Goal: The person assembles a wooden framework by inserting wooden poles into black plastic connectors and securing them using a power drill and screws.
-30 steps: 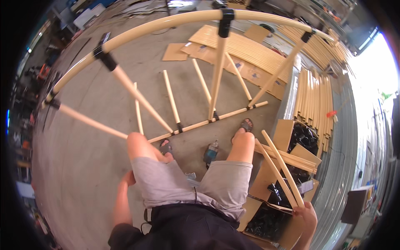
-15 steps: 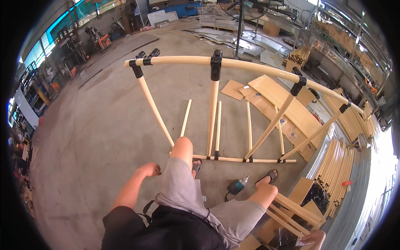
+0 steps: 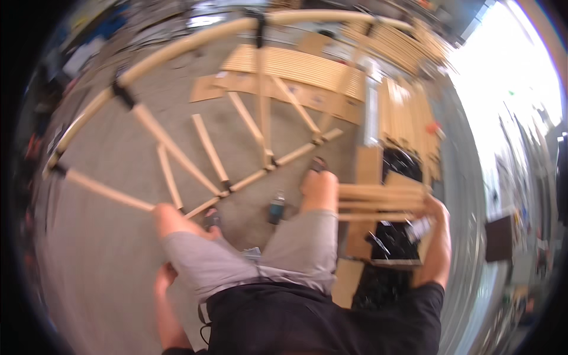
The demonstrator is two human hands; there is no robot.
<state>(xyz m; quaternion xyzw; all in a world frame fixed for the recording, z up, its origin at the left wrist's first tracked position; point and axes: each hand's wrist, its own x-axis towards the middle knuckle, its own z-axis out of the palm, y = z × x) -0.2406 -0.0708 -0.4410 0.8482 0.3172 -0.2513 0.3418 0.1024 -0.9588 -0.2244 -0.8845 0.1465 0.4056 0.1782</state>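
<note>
My right hand (image 3: 435, 208) is closed at the near ends of several beige tubes (image 3: 378, 192), blurred by motion. These tubes lie across open cardboard boxes (image 3: 368, 163) holding black plastic bags (image 3: 399, 239), and their far ends pass behind my right knee. Low beside my left thigh hangs my left hand (image 3: 166, 275), its fingers smeared and partly hidden. In front of me stands a frame of beige tubes (image 3: 177, 44) with black joints (image 3: 122, 94). On the floor between my feet is a teal and black power drill (image 3: 276, 208).
Beyond the frame, a row of beige tubes (image 3: 296, 66) rests on cardboard. More tubes (image 3: 408, 112) are stacked at the right, beside long metallic material (image 3: 473, 177). The frame's lower bar (image 3: 248, 180) crosses the floor close to my feet.
The view has swung to the right, so the frame appears farther left and tilted. My left hand has dropped back beside my thigh. My right hand remains at the tube ends.
</note>
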